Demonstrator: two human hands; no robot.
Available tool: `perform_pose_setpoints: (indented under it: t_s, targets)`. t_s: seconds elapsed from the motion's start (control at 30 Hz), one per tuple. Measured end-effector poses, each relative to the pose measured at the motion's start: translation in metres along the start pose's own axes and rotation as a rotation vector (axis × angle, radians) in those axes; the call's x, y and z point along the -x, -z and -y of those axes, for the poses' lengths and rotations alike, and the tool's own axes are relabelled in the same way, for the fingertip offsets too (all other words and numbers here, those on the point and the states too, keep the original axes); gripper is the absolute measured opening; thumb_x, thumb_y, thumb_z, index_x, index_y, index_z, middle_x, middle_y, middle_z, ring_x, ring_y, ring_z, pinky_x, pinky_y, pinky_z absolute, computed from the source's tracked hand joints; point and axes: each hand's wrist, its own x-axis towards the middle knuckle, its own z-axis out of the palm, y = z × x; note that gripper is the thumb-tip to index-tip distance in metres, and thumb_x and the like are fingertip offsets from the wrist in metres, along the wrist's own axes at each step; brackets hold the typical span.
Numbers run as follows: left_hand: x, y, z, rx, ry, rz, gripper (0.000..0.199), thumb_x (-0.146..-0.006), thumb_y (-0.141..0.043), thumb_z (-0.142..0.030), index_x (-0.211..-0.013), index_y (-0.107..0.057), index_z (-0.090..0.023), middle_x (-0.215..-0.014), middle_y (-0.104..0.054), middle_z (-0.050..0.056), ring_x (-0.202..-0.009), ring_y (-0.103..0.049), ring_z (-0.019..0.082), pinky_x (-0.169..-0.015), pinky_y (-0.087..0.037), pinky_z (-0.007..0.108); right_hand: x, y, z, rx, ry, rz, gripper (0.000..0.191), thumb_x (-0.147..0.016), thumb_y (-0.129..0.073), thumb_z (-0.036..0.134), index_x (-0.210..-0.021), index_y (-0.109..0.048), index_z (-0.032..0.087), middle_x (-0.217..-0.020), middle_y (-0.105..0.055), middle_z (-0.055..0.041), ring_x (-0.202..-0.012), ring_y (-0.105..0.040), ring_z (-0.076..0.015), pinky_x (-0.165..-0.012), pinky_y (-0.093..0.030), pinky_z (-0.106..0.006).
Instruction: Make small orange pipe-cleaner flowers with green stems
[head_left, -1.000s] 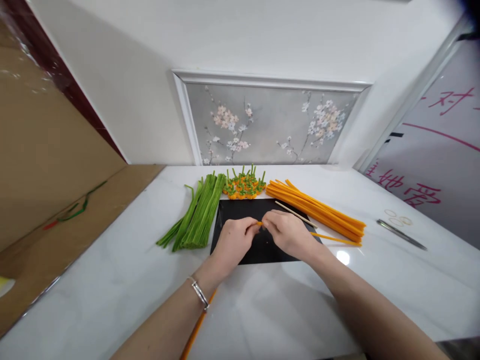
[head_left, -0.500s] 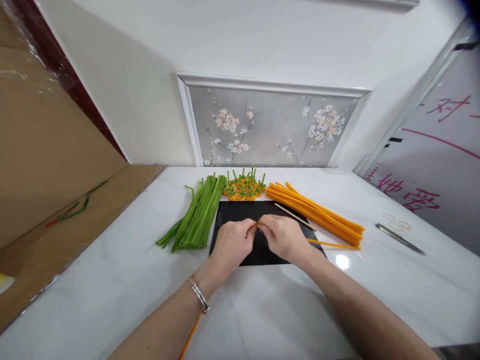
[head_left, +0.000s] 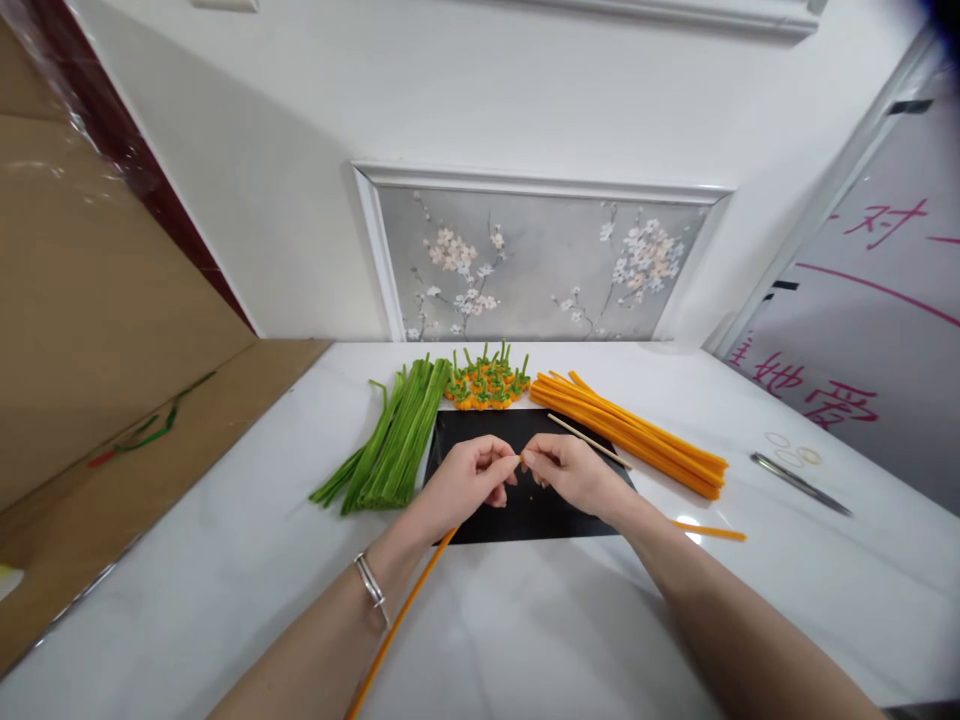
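My left hand and my right hand meet fingertip to fingertip above a black mat. Both are closed in a pinch on an orange pipe cleaner; a tiny orange bit shows between the fingertips. One length of it trails from under my left hand toward the near edge of the view. Another orange length sticks out beyond my right forearm, its link to the fingers hidden. A thin wooden stick lies across the mat's far right part.
Green pipe cleaners lie bundled left of the mat, orange pipe cleaners to its right. Several small orange-and-green pieces stand behind it. Tweezers and thin rings lie far right. A cardboard box borders the left.
My fingers have spread a little and the pinch has shifted slightly. The trailing orange length now shows beside my left forearm, and the right one has swung nearer me. The view has tilted slightly up.
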Motion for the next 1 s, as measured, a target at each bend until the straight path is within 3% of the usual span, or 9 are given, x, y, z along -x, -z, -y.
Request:
perform_pose_setpoints:
  t_s: [0.1, 0.33, 0.6, 0.73, 0.8, 0.9, 1.0]
  targets:
    - [0.001, -0.002, 0.002, -0.073, -0.021, 0.035, 0.016, -0.083, -0.054, -0.032, -0.082, -0.056, -0.016, -0.068, -0.057, -0.003, -0.044, -0.042, 0.006, -0.042, -0.035, 0.018, 0.002, 0.000, 0.001, 0.026, -0.011, 0.039, 0.027, -0.086, -0.048, 0.030, -0.061, -0.048, 0.019, -0.056, -0.049, 0.0039, -0.053, -0.044, -0.0100, -0.051, -0.032, -0.021]
    - [0.000, -0.002, -0.002, -0.244, -0.220, -0.024, 0.011, -0.084, -0.052, -0.023, -0.076, -0.057, -0.017, -0.069, -0.060, -0.002, -0.067, -0.054, 0.012, -0.065, -0.041, 0.023, 0.004, 0.007, 0.012, 0.097, -0.062, 0.087, 0.028, -0.087, -0.043, 0.030, -0.063, -0.050, 0.019, -0.050, -0.037, 0.0069, -0.047, -0.032, -0.0085, -0.045, -0.023, -0.021]
    - [-0.001, -0.003, 0.006, -0.219, -0.065, 0.055, 0.010, -0.081, -0.055, -0.027, -0.085, -0.058, -0.018, -0.072, -0.062, -0.001, -0.054, -0.051, 0.010, -0.048, -0.040, 0.020, 0.006, 0.024, 0.013, 0.189, -0.038, 0.199, 0.030, -0.088, -0.045, 0.026, -0.060, -0.052, 0.018, -0.054, -0.048, 0.0047, -0.052, -0.041, -0.0087, -0.051, -0.030, -0.021]
    - [-0.003, -0.001, 0.007, -0.171, -0.024, 0.014, 0.025, -0.077, -0.060, -0.026, -0.100, -0.053, -0.019, -0.067, -0.063, -0.003, -0.053, -0.052, 0.011, -0.044, -0.040, 0.019, 0.006, 0.025, 0.010, 0.144, -0.086, 0.222, 0.033, -0.096, -0.035, 0.037, -0.076, -0.055, 0.019, -0.060, -0.058, 0.0036, -0.051, -0.050, -0.0093, -0.054, -0.037, -0.021]
    - [-0.003, -0.002, 0.007, -0.177, -0.034, -0.006, 0.029, -0.078, -0.061, -0.025, -0.105, -0.050, -0.020, -0.066, -0.064, -0.004, -0.053, -0.054, 0.011, -0.045, -0.039, 0.019, 0.006, 0.019, 0.009, 0.142, -0.058, 0.210, 0.030, -0.095, -0.037, 0.037, -0.081, -0.057, 0.020, -0.067, -0.063, 0.0022, -0.054, -0.054, -0.0097, -0.056, -0.040, -0.021]
    - [-0.003, -0.003, 0.007, -0.176, -0.044, -0.022, 0.032, -0.079, -0.061, -0.025, -0.109, -0.050, -0.020, -0.066, -0.065, -0.003, -0.053, -0.054, 0.010, -0.046, -0.038, 0.018, 0.004, 0.012, 0.008, 0.242, 0.048, 0.132, 0.025, -0.090, -0.047, 0.028, -0.069, -0.058, 0.019, -0.062, -0.062, 0.0023, -0.056, -0.055, -0.0101, -0.057, -0.038, -0.021]
    - [-0.004, 0.001, 0.007, -0.113, 0.010, 0.001, 0.022, -0.078, -0.063, -0.028, -0.096, -0.060, -0.015, -0.067, -0.067, 0.000, -0.049, -0.047, 0.007, -0.045, -0.034, 0.017, 0.002, 0.019, 0.002, 0.292, 0.060, 0.025, 0.023, -0.087, -0.051, 0.026, -0.065, -0.057, 0.019, -0.058, -0.059, 0.0026, -0.054, -0.051, -0.0105, -0.056, -0.037, -0.022]
